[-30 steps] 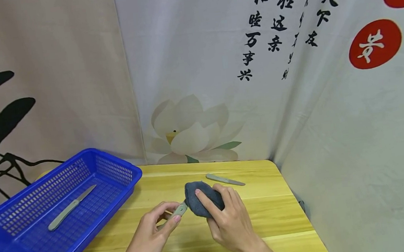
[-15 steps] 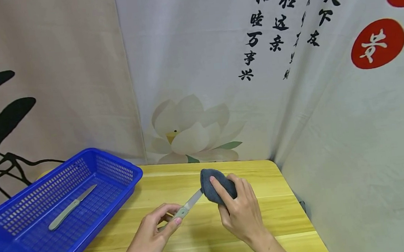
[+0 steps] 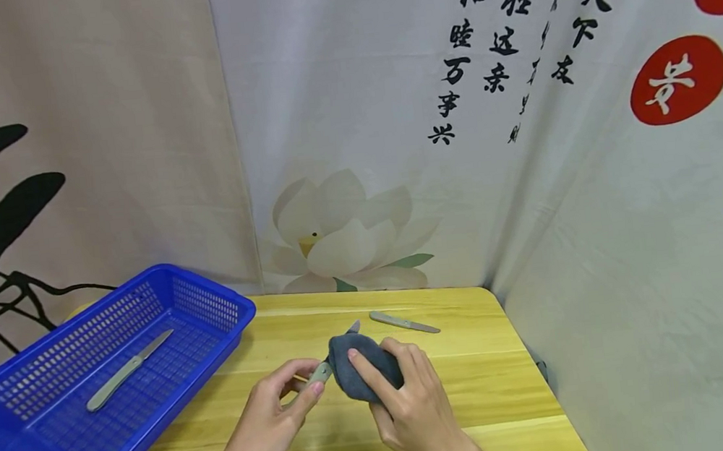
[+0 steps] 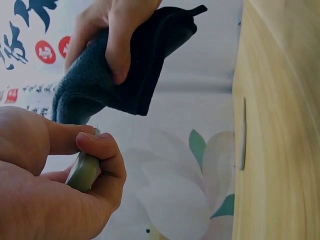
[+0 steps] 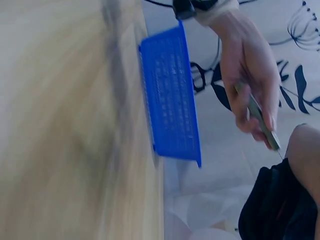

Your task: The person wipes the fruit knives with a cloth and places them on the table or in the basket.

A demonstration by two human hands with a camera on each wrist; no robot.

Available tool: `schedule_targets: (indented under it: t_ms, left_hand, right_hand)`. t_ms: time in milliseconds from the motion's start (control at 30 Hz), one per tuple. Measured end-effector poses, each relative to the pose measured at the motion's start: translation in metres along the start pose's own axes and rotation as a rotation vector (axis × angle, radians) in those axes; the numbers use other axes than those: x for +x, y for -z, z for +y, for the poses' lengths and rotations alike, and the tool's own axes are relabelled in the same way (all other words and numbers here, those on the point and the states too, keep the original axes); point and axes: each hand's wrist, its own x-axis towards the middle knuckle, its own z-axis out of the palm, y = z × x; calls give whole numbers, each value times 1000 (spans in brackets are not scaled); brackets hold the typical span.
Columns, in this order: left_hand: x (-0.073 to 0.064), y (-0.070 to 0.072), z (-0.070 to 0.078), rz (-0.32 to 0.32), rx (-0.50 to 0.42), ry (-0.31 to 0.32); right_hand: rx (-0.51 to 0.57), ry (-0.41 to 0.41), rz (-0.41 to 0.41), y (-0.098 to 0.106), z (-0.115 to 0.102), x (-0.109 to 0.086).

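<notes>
My left hand point(image 3: 269, 416) grips the pale green handle of a small knife point(image 3: 320, 373), fingers curled round it; the handle's butt also shows in the left wrist view. A dark grey-blue cloth point(image 3: 356, 375) is folded over the middle of its blade, and the tip sticks out past the cloth's upper edge. My right hand point(image 3: 414, 402) holds that cloth, forefinger lying along it and thumb below, as the left wrist view shows. The blade under the cloth is hidden. Behind the hands a second knife point(image 3: 403, 321) lies flat on the table.
On the left stands a blue plastic basket point(image 3: 217, 355) with mesh walls, and a third green-handled knife point(image 3: 128, 371) lies in it. The wooden table point(image 3: 480, 374) ends at a printed curtain point(image 3: 350, 110) at the back and right.
The right hand and cloth slid up and right toward the blade's tip, baring the blade near the handle, then came back down toward the handle. The left hand has stayed nearly still.
</notes>
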Motion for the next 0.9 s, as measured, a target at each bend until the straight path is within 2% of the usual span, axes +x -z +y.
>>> schedule_targets:
  t_ms: [133,300,633,900]
  left_hand:
    - [0,1,0,-11,-7,-12]
    - [-1,3,0,-46,-23,-34]
    - [-3,3,0,-67,-39,-18]
    - [-5,5,-1,-89,-44,-64]
  right_hand:
    - [13,56,-26,-1,-12,-1]
    - [4,71,-63,-2,-16,-4]
    - [-45,7,-61,-3,-3,-4]
    - [-37,-54,-18,-2,15,-2]
